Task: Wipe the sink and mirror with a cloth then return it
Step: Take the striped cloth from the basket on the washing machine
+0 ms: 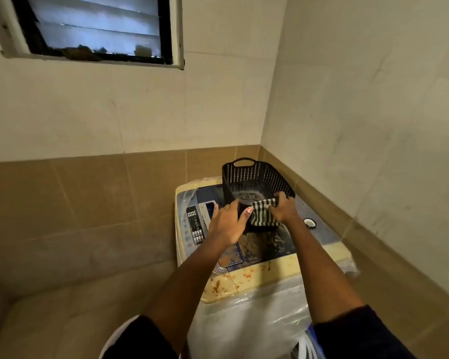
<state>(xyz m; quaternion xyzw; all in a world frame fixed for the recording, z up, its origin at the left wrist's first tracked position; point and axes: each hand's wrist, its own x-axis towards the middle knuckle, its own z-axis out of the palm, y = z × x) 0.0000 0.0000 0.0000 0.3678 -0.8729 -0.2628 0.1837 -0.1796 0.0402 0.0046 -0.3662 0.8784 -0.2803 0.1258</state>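
Note:
A striped black-and-white cloth [262, 213] hangs over the near rim of a black perforated plastic basket [257, 178]. The basket stands on top of a washing machine [246, 278] in the room's corner. My right hand [283, 209] grips the cloth's upper right edge at the rim. My left hand [227, 221] rests on the basket's near left corner, thumb touching the cloth's left edge. No sink or mirror is in view.
The machine's lid is stained and its front is wrapped in clear plastic. A control panel [196, 225] lies left of the basket and a small round cap [309, 223] to its right. A louvred window [96, 27] sits high on the left wall. Tiled walls close in behind and right.

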